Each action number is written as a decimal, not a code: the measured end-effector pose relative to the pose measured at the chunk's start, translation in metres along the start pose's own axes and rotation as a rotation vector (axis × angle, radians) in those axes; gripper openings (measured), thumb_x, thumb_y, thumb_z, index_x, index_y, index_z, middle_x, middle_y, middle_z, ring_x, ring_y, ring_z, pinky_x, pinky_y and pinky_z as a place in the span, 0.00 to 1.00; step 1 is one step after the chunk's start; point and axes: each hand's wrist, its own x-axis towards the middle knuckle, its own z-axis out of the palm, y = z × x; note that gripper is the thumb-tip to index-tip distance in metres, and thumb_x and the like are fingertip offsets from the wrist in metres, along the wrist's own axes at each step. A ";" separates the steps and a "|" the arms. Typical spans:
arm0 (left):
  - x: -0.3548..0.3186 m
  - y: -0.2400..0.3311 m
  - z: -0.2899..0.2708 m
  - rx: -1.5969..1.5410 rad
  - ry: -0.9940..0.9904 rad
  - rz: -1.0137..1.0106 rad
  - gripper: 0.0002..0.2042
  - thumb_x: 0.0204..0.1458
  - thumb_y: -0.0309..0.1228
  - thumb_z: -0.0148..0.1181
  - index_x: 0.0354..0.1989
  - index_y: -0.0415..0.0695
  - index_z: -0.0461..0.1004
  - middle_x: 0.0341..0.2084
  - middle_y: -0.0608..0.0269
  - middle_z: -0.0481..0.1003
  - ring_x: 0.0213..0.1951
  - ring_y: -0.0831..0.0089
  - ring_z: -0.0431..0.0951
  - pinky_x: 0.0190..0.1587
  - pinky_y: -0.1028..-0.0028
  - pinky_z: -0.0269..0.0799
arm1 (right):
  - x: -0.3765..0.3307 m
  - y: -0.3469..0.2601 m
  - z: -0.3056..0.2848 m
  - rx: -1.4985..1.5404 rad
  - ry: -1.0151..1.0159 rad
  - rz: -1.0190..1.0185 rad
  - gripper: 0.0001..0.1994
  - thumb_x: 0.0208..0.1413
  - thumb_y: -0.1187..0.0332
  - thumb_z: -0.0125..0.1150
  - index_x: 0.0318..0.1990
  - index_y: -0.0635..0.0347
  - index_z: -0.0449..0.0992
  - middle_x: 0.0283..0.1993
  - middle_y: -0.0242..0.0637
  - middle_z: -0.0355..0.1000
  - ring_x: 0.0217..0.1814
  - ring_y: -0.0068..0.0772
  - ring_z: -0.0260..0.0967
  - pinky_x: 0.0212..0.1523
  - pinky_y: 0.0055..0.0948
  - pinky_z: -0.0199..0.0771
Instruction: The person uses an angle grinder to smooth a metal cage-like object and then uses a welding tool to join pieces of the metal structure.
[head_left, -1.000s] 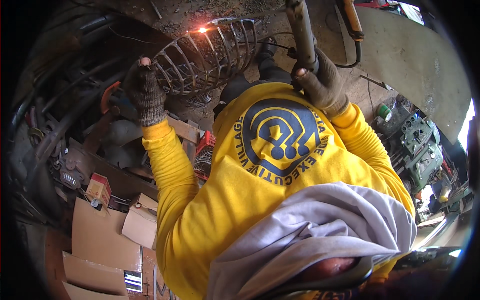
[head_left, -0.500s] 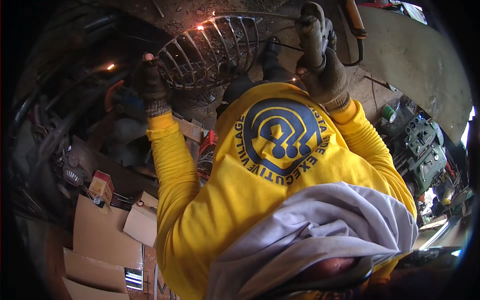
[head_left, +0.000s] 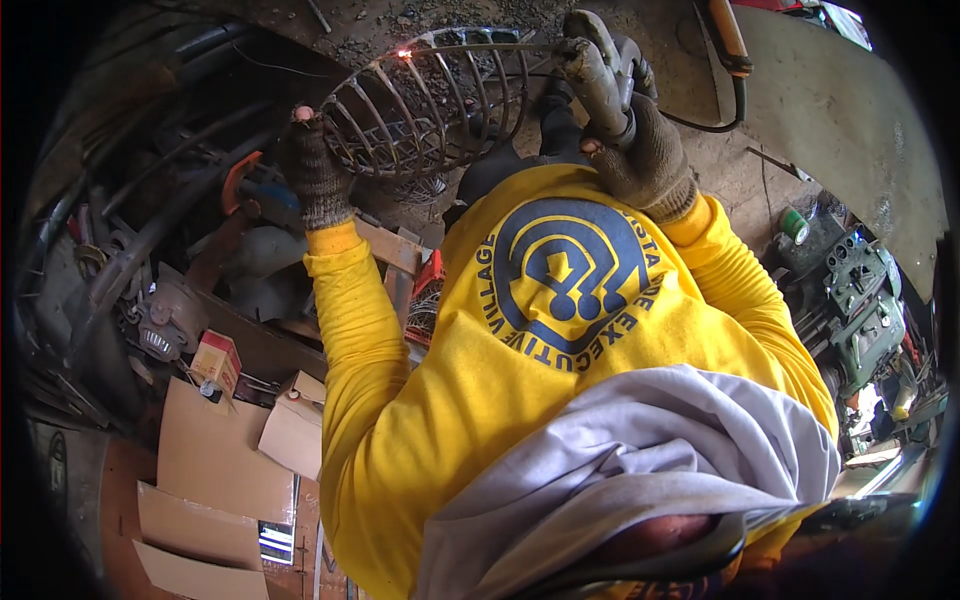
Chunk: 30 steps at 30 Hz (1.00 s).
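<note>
A rib cage-like basket of welded metal bars (head_left: 397, 92) sits at the upper middle, ahead of my torso. My left hand (head_left: 316, 170), in a brown knit glove with a bare fingertip showing, is closed at the basket's left end. In my gloved right hand (head_left: 655, 160) is a welding electrode holder (head_left: 600, 85), with the fingers wrapped around its grip. A thin welding rod (head_left: 490, 47) runs left from its jaws across the basket's far rim. Near the rod's tip, a small orange-red spot glows on the rim.
An orange-handled tool (head_left: 727, 35) with a black cable lies beyond my right hand. Flat metal sheeting (head_left: 850, 120), a green can (head_left: 793, 225) and a green engine-like machine (head_left: 868, 300) are on the right. Scrap metal (head_left: 165, 320) and cardboard (head_left: 215, 440) crowd the left.
The flying sparks have gone, and the glow on the rim has shrunk. My right hand and the electrode holder have shifted slightly left and nearer. The scene appears brighter.
</note>
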 end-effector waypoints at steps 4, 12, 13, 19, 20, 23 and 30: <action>0.004 0.007 -0.003 -0.038 -0.028 -0.055 0.24 0.50 0.26 0.61 0.56 0.50 0.64 0.31 0.63 0.73 0.33 0.62 0.76 0.37 0.67 0.73 | 0.000 -0.001 0.000 0.015 0.008 0.018 0.23 0.51 0.60 0.70 0.48 0.65 0.68 0.35 0.42 0.77 0.37 0.40 0.78 0.41 0.33 0.75; 0.017 0.030 -0.010 -0.117 0.018 -0.118 0.11 0.53 0.26 0.60 0.43 0.48 0.69 0.28 0.62 0.73 0.29 0.63 0.75 0.34 0.68 0.72 | 0.001 -0.001 -0.001 0.063 0.006 -0.001 0.23 0.50 0.62 0.70 0.48 0.64 0.69 0.35 0.42 0.77 0.37 0.41 0.77 0.41 0.33 0.74; 0.017 0.031 -0.011 -0.148 -0.017 -0.207 0.09 0.53 0.26 0.59 0.42 0.47 0.69 0.27 0.62 0.73 0.29 0.64 0.75 0.34 0.68 0.72 | 0.001 0.000 0.001 0.060 0.005 0.004 0.23 0.50 0.62 0.70 0.48 0.64 0.69 0.35 0.43 0.77 0.37 0.41 0.77 0.41 0.33 0.74; 0.023 0.033 -0.013 -0.254 -0.097 -0.438 0.08 0.56 0.31 0.56 0.42 0.45 0.69 0.30 0.60 0.74 0.32 0.63 0.76 0.35 0.67 0.72 | 0.004 -0.006 -0.001 0.011 0.003 -0.023 0.22 0.51 0.62 0.69 0.48 0.64 0.68 0.35 0.43 0.77 0.36 0.40 0.77 0.41 0.32 0.74; 0.021 0.029 -0.009 -0.318 -0.117 -0.520 0.09 0.56 0.31 0.56 0.43 0.45 0.70 0.31 0.60 0.75 0.32 0.63 0.76 0.35 0.67 0.72 | 0.004 -0.007 -0.001 -0.007 0.008 -0.029 0.21 0.51 0.63 0.68 0.47 0.64 0.68 0.34 0.42 0.76 0.36 0.39 0.77 0.40 0.32 0.74; 0.000 0.006 0.000 0.184 -0.043 -0.180 0.15 0.55 0.35 0.56 0.49 0.45 0.72 0.37 0.57 0.77 0.39 0.61 0.77 0.42 0.65 0.72 | 0.002 0.007 0.000 0.227 0.013 -0.081 0.23 0.48 0.57 0.70 0.44 0.64 0.71 0.34 0.48 0.74 0.35 0.51 0.75 0.35 0.37 0.76; 0.002 -0.017 0.009 0.223 0.089 -0.038 0.16 0.55 0.36 0.56 0.50 0.44 0.73 0.37 0.57 0.76 0.41 0.62 0.77 0.44 0.65 0.73 | 0.004 -0.001 -0.002 0.204 -0.099 -0.005 0.16 0.53 0.68 0.63 0.45 0.66 0.68 0.32 0.39 0.74 0.33 0.33 0.73 0.37 0.28 0.74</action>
